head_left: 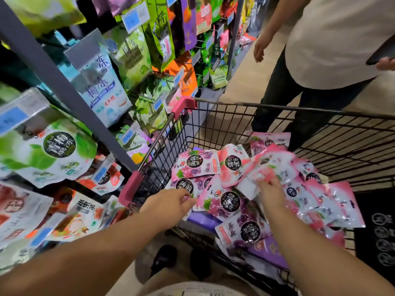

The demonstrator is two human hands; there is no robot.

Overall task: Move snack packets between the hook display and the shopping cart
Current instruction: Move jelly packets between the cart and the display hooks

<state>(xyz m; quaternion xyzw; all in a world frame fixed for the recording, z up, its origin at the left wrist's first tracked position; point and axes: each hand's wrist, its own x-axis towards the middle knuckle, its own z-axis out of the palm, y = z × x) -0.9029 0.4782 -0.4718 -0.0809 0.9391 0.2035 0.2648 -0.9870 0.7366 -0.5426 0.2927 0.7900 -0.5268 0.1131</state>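
Note:
A black wire shopping cart (213, 124) with pink corner guards holds several pink and purple snack packets (196, 165). My right hand (271, 194) grips a blurred pink-and-white packet (267, 167) raised over the pile in the cart. My left hand (171, 200) reaches over the cart's near left corner, its fingers curled at the edge of a purple grape packet (222, 202); whether it pinches the packet is unclear. The hook display (102, 86) fills the left side, hung with green, blue and red packets.
A person in a beige shirt and dark trousers (316, 82) stands beyond the cart's far side, holding a dark object. A grey upright post (64, 86) of the display runs diagonally beside the cart. A black floor mat (376, 229) lies at the right.

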